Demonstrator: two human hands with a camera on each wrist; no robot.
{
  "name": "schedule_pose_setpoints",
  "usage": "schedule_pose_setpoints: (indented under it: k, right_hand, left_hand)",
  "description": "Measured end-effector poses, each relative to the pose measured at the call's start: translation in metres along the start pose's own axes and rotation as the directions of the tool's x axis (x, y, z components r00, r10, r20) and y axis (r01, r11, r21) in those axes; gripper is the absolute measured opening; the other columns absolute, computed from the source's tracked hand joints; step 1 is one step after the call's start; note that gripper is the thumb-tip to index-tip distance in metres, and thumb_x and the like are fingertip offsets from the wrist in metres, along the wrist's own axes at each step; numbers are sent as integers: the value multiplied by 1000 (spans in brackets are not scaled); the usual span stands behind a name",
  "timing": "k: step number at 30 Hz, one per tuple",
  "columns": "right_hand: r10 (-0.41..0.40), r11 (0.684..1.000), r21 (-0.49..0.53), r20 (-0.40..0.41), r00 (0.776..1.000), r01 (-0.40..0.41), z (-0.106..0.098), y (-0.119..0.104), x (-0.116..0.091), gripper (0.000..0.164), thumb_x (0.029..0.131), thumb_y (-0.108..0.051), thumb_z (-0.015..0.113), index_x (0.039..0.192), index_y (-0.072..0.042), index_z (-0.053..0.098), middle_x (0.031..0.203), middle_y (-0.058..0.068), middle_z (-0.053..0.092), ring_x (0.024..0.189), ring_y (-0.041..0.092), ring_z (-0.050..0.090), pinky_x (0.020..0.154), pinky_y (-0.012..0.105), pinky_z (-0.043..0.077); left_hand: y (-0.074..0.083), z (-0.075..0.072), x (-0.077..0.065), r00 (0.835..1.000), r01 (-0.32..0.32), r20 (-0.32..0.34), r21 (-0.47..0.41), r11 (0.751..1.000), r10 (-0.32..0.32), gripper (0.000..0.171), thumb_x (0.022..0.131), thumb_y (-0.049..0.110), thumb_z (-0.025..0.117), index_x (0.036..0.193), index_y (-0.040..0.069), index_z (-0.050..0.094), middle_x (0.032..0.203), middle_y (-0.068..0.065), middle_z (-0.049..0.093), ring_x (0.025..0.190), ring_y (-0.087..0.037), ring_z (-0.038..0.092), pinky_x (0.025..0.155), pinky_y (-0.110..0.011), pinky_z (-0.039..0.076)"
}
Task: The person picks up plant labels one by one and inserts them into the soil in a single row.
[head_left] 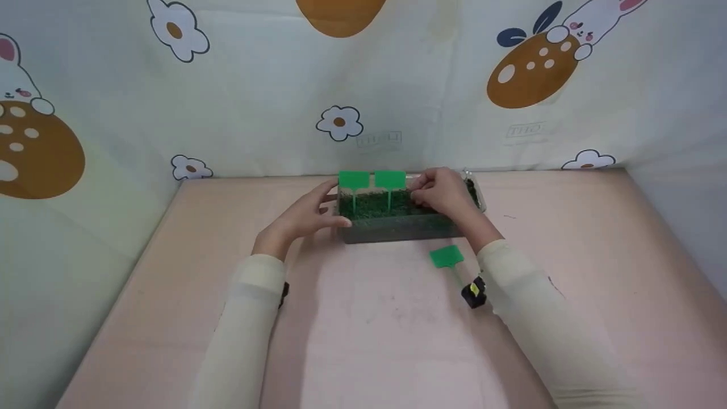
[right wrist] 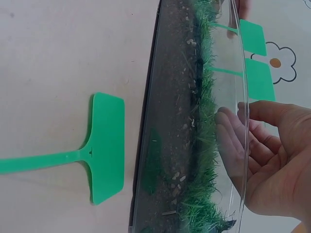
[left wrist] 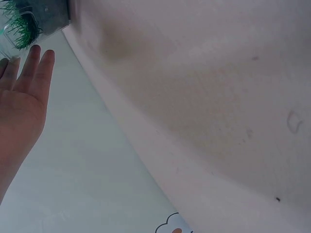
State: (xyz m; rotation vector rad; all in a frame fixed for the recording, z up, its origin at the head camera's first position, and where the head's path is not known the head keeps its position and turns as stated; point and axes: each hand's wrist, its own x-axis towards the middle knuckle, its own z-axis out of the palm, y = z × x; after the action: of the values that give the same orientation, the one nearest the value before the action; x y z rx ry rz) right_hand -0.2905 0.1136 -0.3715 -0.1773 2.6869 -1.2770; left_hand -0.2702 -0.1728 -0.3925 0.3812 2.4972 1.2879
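The planter box (head_left: 403, 232) stands at the far side of the table (head_left: 369, 324), near the backdrop (head_left: 255, 113). Two green tags, the left tag (head_left: 353, 180) and the right tag (head_left: 390, 180), stand upright in its grass (head_left: 369, 205).

Left hand (head_left: 306, 216): fingers extended and spread at the box's left end, thumb at the front corner; no firm grip is apparent. Right hand (head_left: 446, 190): fingers bent behind the clear wall, tips close to the grass. I cannot tell whether they pinch anything.

Hazards:
- Sideways force from the right hand could slide the box if the left hand does not brace it.
- Knuckles drifting left could tilt the right tag, which is just beside them.
- A lowered right forearm could catch the loose tag (head_left: 447, 257) with the wrist camera (head_left: 474, 292).

Clearances: room is tight behind the box, where the backdrop meets the tabletop. The table extends left, right and toward the person. The clear wall limits low entry; approach from above.
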Motion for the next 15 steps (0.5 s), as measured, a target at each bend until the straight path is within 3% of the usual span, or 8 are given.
schedule_pose_setpoints:
  k: [15]
  right_hand:
    - [14, 1000, -12, -13, 1000, -14, -7, 4, -2, 10, 94, -16, 65, 96, -7, 69, 93, 8, 72, 76, 12, 65, 62, 21, 53]
  left_hand:
    - [0, -1, -1, 1000, -5, 2, -10, 1000, 5, 94, 84, 25, 81, 159, 30, 23, 167, 3, 22, 151, -26, 32, 125, -44, 31]
